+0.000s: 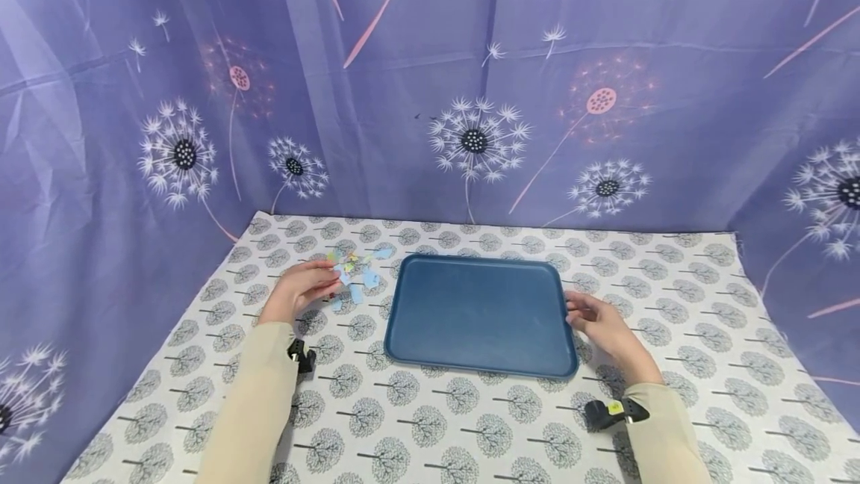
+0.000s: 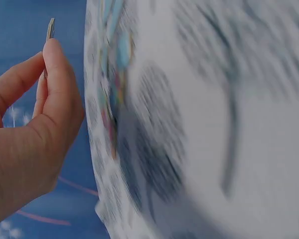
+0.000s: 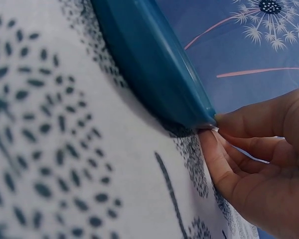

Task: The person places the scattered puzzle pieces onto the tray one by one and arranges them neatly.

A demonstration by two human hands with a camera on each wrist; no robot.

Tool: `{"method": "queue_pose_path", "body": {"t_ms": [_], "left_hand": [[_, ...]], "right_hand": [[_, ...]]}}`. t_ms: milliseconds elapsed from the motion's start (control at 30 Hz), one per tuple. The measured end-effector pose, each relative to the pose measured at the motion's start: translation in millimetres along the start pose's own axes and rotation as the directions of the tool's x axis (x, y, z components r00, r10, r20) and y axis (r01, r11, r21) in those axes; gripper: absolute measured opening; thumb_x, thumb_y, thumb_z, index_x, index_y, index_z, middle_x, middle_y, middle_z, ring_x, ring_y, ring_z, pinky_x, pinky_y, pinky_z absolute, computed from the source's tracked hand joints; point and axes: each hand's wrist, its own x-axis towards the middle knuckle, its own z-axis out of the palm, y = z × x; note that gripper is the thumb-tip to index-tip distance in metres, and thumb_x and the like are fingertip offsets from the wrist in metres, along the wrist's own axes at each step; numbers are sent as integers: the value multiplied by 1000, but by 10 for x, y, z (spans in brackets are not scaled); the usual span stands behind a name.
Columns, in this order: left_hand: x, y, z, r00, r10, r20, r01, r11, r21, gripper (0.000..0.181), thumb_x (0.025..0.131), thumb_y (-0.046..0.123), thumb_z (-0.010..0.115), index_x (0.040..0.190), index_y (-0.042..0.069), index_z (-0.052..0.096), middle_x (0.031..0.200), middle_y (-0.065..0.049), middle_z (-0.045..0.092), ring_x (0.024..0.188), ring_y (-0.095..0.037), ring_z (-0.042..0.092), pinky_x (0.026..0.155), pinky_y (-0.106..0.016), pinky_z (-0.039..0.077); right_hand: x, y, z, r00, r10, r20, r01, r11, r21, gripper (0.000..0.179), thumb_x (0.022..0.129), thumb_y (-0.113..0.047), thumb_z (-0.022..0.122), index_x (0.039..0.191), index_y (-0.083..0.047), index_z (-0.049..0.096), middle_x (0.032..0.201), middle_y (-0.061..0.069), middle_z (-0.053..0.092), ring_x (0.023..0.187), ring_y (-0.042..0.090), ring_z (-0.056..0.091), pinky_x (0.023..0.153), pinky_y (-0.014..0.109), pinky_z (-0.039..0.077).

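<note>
My left hand [image 1: 305, 286] pinches a thin flat puzzle piece [image 2: 51, 29] between thumb and fingertips, raised over the table; the left wrist view shows it edge-on. Just right of that hand lie several small puzzle pieces [image 1: 371, 278], mostly light blue with some green, yellow and red. A dark blue rectangular tray [image 1: 477, 316] lies flat in the middle of the table, its upper face bare. At the tray's right edge, my right hand [image 1: 605, 327] pinches the rim [image 3: 202, 112] between thumb and fingers.
The table is covered by a white cloth [image 1: 430, 432] printed with grey trees. Purple curtains [image 1: 403, 95] with dandelion prints hang behind it and at both sides. A black wrist camera [image 1: 302, 355] sits on the left wrist and another camera [image 1: 605, 414] on the right.
</note>
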Motion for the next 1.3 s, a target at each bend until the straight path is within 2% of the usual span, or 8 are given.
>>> {"method": "queue_pose_path", "body": {"t_ms": [100, 333, 433, 567, 900, 1033, 1200, 1300], "left_hand": [[57, 73, 165, 1000, -8, 17, 8, 1000, -6, 55, 92, -7, 58, 143, -5, 38, 100, -13, 58, 79, -15, 68, 92, -28, 55], [207, 192, 582, 998, 18, 61, -18, 1000, -6, 53, 90, -11, 58, 140, -6, 41, 94, -12, 60, 73, -13, 68, 87, -24, 57], [241, 212, 761, 996, 24, 84, -22, 999, -26, 51, 89, -13, 58, 138, -8, 43, 91, -12, 62, 73, -15, 69, 86, -25, 57], [280, 204, 998, 993, 30, 114, -27, 999, -22, 50, 88, -13, 59, 136, -8, 45, 89, -12, 64, 75, -18, 70, 85, -27, 58], [350, 140, 1607, 982, 66, 178, -69, 998, 8, 44, 86, -15, 61, 129, -11, 51, 81, -12, 64, 67, -16, 66, 83, -31, 60], [368, 137, 1822, 976, 73, 204, -74, 997, -1, 44, 84, -16, 62, 127, -12, 52, 77, -11, 64, 65, -16, 66, 79, -30, 61], [392, 129, 2068, 969, 83, 232, -88, 996, 11, 44, 85, -16, 62, 127, -13, 53, 79, -13, 63, 65, -16, 66, 86, -35, 59], [401, 110, 2212, 967, 83, 242, -90, 996, 15, 44, 84, -16, 62, 127, -13, 53, 85, -18, 65, 64, -16, 66, 87, -36, 58]], "right_hand": [[3, -6, 4, 1000, -2, -4, 2, 1000, 4, 51, 95, 0, 55, 141, 11, 37, 125, 29, 52, 116, 39, 52, 90, 25, 54], [14, -1, 7, 999, -18, -29, 19, 1000, 16, 49, 94, 3, 55, 139, 11, 40, 123, 29, 54, 112, 35, 55, 84, 13, 52], [12, 3, 10, 999, -23, -36, 24, 1000, 17, 49, 93, 3, 56, 139, 11, 41, 122, 28, 55, 109, 32, 56, 83, 12, 51], [9, 7, 14, 999, -18, -40, 18, 1000, 9, 49, 93, 2, 56, 138, 10, 42, 120, 26, 56, 108, 29, 57, 82, 12, 51], [-14, 13, 1, 999, 23, -37, -22, 999, 24, 50, 93, 1, 57, 140, 9, 40, 123, 27, 54, 114, 36, 54, 86, 17, 52], [-11, 23, -18, 999, 23, -27, -21, 999, 49, 51, 93, 3, 56, 140, 10, 40, 124, 28, 54, 110, 31, 57, 86, 15, 52], [-4, 20, -17, 1000, 15, -27, -13, 999, 51, 51, 91, 4, 57, 139, 11, 40, 123, 29, 55, 108, 30, 58, 85, 14, 52], [1, 21, -4, 999, 11, -31, -9, 999, 39, 50, 91, 4, 57, 138, 11, 41, 121, 28, 55, 108, 31, 57, 84, 15, 52]]}}
